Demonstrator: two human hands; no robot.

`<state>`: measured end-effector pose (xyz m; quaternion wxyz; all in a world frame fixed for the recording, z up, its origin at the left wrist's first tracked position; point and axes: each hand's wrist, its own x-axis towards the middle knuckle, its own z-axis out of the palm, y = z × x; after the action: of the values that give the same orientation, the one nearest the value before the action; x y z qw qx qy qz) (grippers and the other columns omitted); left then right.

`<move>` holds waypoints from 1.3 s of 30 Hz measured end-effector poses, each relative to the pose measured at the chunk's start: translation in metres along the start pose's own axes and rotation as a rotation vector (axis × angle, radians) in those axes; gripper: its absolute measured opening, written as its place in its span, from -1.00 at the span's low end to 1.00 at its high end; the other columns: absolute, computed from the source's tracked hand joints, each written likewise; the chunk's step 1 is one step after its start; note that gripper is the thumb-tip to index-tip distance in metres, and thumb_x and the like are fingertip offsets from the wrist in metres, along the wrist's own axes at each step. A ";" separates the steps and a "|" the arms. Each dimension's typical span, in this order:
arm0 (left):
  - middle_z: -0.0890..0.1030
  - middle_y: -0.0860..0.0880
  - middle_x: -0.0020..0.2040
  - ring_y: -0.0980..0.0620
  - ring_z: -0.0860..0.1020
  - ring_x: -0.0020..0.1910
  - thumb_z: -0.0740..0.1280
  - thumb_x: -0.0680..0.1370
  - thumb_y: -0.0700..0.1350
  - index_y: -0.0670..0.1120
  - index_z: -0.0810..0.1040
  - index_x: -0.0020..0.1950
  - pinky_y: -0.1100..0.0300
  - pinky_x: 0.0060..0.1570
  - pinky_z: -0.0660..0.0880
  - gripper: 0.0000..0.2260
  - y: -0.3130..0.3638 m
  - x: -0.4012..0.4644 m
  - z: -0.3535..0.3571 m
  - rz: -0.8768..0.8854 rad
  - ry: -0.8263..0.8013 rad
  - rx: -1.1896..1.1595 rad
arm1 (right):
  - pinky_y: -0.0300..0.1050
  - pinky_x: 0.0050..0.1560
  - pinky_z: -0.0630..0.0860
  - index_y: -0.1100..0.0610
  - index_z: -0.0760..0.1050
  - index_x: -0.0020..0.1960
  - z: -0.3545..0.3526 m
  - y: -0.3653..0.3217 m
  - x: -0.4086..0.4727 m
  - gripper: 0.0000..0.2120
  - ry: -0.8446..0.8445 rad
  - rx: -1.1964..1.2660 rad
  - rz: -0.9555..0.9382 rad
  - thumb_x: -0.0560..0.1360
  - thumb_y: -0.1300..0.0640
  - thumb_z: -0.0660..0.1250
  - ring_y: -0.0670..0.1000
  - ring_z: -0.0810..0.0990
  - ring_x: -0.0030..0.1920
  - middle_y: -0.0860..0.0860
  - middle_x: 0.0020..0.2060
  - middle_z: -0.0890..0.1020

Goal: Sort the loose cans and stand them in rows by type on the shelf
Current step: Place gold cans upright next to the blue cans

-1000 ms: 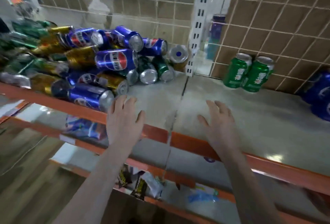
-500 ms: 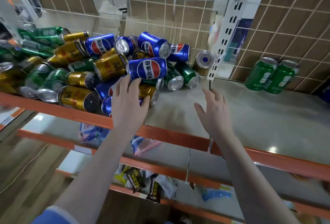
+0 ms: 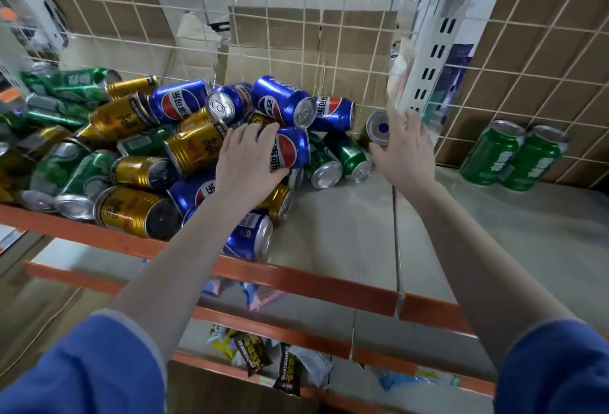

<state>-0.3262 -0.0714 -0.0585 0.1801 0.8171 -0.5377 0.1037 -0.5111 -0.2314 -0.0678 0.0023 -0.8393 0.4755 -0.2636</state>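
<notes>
Overhead, the left hand (image 3: 245,163) lay with its fingers (image 3: 260,131) curled over a blue can (image 3: 291,150) atop the pile at the shelf's (image 3: 346,232) left end. The right hand (image 3: 407,153), fingers released, reached beside a gold can (image 3: 377,127) near the back edge.

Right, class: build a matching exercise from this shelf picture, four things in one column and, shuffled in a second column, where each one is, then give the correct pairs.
Things:
1. left hand
2. right hand
3. two upright green cans
4. snack packets

Places:
A. on a lower shelf
B. standing at the wire grid, far right
C. on a blue can in the pile
D. reaching for the can with a blue dot on its end

Pairs: 1-C, 2-D, 3-B, 4-A
</notes>
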 end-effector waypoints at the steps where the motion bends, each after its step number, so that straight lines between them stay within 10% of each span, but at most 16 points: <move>1: 0.37 -0.10 0.38 -0.11 0.28 0.39 0.40 0.46 0.06 -0.05 0.23 0.46 -0.03 0.43 0.14 -0.36 0.000 0.002 -0.001 0.005 -0.010 0.000 | 0.10 0.25 0.37 0.09 0.11 0.49 0.003 0.001 0.007 -0.36 -0.015 -0.003 0.013 0.50 0.03 0.31 0.23 0.37 0.27 0.23 0.31 0.33; 20: 0.47 -0.05 0.27 -0.10 0.40 0.27 0.49 0.34 0.13 0.00 0.33 0.37 -0.01 0.31 0.28 -0.33 0.003 0.011 0.004 0.065 0.023 -0.027 | 0.01 0.01 0.48 0.11 0.34 0.27 0.006 0.005 0.000 -0.50 0.041 0.183 0.133 0.40 0.06 0.41 0.20 0.47 0.07 0.18 0.20 0.38; 39: 0.46 0.12 0.03 0.13 0.45 0.00 0.56 0.28 0.05 -0.10 0.39 0.21 0.36 -0.03 0.31 -0.38 0.057 -0.025 -0.012 -0.050 0.175 -0.739 | -0.10 -0.03 0.39 0.05 0.44 0.32 -0.053 0.049 -0.094 -0.45 0.166 0.168 0.370 0.38 -0.11 0.39 0.14 0.44 0.11 0.11 0.12 0.45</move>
<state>-0.3883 -0.0661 -0.0466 0.5103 0.6981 -0.5012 -0.0323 -0.6117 -0.1701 -0.0754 0.0817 -0.7098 0.5965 -0.3656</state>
